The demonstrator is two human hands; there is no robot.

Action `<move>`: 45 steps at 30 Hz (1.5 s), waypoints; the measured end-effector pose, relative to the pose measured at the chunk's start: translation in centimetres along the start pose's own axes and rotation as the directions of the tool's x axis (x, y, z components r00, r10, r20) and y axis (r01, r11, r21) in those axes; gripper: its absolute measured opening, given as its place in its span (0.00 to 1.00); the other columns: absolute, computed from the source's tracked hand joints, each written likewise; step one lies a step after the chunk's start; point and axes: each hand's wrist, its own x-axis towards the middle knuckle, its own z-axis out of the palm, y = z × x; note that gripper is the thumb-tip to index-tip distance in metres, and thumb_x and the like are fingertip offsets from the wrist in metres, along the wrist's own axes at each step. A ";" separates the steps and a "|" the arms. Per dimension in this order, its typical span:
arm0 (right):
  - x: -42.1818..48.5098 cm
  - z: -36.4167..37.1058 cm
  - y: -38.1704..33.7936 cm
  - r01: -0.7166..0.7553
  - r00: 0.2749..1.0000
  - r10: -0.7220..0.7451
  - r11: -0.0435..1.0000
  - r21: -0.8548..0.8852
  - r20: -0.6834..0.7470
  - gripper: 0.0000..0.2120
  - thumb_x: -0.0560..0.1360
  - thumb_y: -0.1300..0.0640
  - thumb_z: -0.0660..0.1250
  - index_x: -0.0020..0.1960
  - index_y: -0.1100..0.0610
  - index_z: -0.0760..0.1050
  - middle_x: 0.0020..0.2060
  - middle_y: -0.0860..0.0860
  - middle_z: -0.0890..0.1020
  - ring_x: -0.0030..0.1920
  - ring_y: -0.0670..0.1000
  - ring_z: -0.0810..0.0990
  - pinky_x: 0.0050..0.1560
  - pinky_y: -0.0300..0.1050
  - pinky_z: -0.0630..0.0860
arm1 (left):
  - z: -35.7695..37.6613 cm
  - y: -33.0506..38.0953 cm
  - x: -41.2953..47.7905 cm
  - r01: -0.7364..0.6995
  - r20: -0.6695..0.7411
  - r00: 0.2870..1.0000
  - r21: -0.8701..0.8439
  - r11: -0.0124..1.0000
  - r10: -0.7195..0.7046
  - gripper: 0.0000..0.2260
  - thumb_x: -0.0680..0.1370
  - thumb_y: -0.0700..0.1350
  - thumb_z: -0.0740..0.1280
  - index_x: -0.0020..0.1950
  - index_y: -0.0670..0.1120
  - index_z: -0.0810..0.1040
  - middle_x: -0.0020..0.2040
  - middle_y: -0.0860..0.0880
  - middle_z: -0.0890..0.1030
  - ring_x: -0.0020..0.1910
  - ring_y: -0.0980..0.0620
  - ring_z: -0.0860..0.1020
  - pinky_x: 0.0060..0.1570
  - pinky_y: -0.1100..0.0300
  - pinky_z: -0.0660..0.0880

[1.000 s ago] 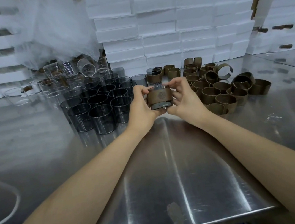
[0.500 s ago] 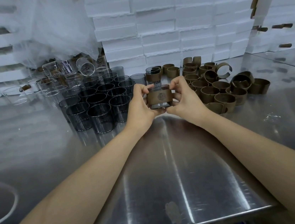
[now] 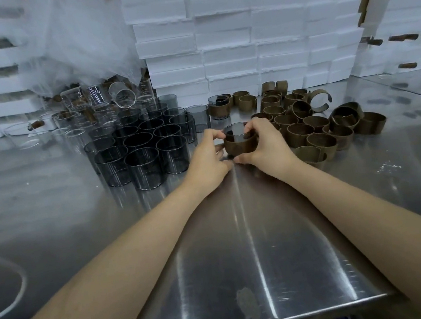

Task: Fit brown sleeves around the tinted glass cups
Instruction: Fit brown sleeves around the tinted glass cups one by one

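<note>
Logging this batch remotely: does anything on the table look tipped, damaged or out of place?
Two things. Behind the tinted cups, one clear glass lies on its side atop the others. At the far edge of the sleeve pile, one brown sleeve stands sprung open in a C. No breakage or spill shows.

Lowered the sleeved cup (image 3: 237,135) from mid-air, a second ago, to about counter (image 3: 240,235) level, just right of the bare tinted cups (image 3: 144,151); cannot tell if it touches down. Tipped it from tilted to upright: open rim now showing, emblem on the brown sleeve (image 3: 242,148) no longer facing the camera. Reached both arms further out. Moved left hand (image 3: 205,157) fingers (image 3: 213,135) up to the rim; wrapped right hand (image 3: 268,144) round the side away from the bare tinted cups.
</note>
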 end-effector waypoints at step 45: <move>-0.2 1.0 0.0 -0.097 0.966 0.116 0.991 -0.094 0.232 0.33 0.76 0.56 0.67 0.76 0.57 0.56 0.63 0.54 0.76 0.63 0.55 0.75 0.53 0.38 0.66 | 0.5 1.0 -0.6 -0.208 -0.208 0.942 0.261 0.943 0.265 0.36 0.76 0.41 0.70 0.79 0.43 0.55 0.74 0.44 0.63 0.74 0.48 0.60 0.74 0.55 0.57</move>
